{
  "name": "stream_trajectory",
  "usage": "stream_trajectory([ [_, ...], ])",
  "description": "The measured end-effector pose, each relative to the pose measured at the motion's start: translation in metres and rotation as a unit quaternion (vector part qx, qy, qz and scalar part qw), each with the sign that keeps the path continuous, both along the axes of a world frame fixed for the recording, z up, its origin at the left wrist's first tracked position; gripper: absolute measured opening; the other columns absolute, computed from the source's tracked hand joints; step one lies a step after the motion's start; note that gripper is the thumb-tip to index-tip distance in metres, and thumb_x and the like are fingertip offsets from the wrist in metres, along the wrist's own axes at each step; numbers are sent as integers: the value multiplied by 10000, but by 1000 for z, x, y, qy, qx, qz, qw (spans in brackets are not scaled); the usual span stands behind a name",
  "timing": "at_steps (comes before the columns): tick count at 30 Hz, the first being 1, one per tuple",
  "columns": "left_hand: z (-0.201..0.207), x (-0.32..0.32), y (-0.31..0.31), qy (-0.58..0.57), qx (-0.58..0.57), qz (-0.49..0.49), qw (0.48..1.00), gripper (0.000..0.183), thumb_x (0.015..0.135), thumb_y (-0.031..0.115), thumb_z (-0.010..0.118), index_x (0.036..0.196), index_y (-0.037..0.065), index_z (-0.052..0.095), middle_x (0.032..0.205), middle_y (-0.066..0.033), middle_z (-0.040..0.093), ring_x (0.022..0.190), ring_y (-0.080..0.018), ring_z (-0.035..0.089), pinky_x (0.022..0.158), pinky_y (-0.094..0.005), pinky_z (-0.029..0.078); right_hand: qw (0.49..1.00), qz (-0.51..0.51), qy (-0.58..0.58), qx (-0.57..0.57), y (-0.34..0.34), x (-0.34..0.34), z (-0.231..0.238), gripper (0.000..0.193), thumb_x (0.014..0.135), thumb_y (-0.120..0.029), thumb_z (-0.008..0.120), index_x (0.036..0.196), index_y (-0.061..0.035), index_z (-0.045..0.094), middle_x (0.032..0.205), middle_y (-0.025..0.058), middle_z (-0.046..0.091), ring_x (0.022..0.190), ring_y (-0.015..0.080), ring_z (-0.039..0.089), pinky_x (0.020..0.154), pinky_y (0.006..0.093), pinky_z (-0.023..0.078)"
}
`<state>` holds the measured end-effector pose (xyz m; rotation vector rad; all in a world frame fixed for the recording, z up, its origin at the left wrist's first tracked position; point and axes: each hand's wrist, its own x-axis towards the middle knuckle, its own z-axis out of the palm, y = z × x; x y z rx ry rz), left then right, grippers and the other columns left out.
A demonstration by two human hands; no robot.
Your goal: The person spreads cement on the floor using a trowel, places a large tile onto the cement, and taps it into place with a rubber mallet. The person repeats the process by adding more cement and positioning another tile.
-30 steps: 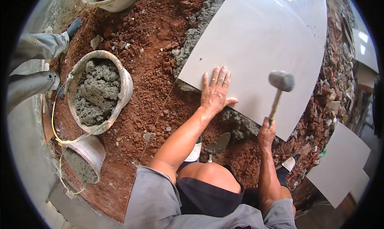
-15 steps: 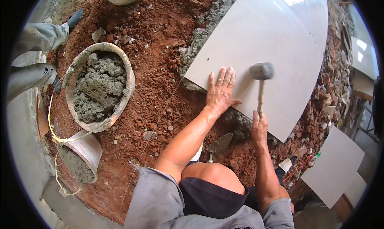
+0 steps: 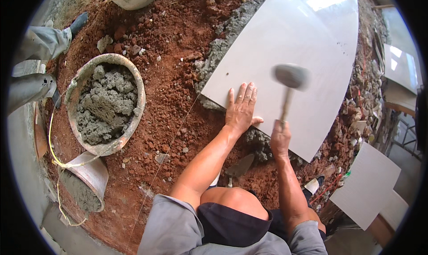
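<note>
Compared with half a second ago, the big pale tile (image 3: pixel 296 41) sits slightly lower and further left in my view, still lying on its grey mortar bed (image 3: pixel 214 59). My left hand (image 3: pixel 240 113) stays near the tile's closest left corner, palm flat, fingers spread, grasping nothing. My right hand (image 3: pixel 281 141) has come a little further over the near edge, its grip clenched around the handle of the mallet (image 3: pixel 290 76); the head, now more blurred, is over the tile, and I can't tell whether it touches. Red soil (image 3: pixel 156 85) strewn with stones makes up most of the ground, with a smooth grey surface (image 3: pixel 22 141) along the left rim. At right I see a ribbed light panel (image 3: pixel 368 183) near rubble. On the soil, a large bucket (image 3: pixel 141 94) holds lumpy mortar; a smaller tipped bucket (image 3: pixel 97 172) lies beside it, and a trowel (image 3: pixel 240 166) rests near my knee.
</note>
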<state>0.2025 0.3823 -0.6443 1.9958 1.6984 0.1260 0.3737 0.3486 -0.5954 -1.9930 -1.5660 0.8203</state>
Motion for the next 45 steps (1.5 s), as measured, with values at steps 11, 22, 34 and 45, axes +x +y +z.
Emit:
stream_trajectory([
  [11, -3, 0, -2, 6, -3, -10, 1000, 1138, 699, 715, 574, 1519, 63, 131, 1597, -106, 83, 1477, -272, 38, 1161, -577, 42, 990, 34, -52, -124, 27, -17, -1, 334, 1023, -368, 422, 875, -81, 510, 618, -20, 451, 512, 84, 423, 415, 274, 370],
  [22, 0, -2, 0, 0, 9, 2, 1000, 1134, 683, 696, 615, 1515, 70, 166, 1595, -91, 111, 1474, -258, 80, 1158, -574, 90, 999, 29, -7, -36, 48, -24, -1, 367, 1009, -375, 467, 851, -49, 528, 612, 22, 466, 578, 103, 472, 471, 313, 386],
  [34, -2, -1, 2, 25, -29, -20, 999, 1114, 723, 724, 553, 1525, 81, 122, 1601, -82, 82, 1478, -256, 46, 1161, -575, 46, 992, 71, -80, -64, 45, -22, 3, 391, 1007, -377, 468, 827, -36, 528, 641, 37, 514, 594, 119, 526, 486, 337, 414],
  [45, 0, -1, 3, 31, -36, -25, 999, 1155, 709, 744, 541, 1524, 65, 84, 1606, -89, 25, 1480, -255, 15, 1171, -554, 67, 999, 29, -38, -19, 46, -9, 5, 380, 1002, -362, 489, 857, -15, 540, 645, 33, 476, 623, 120, 455, 538, 340, 410],
])
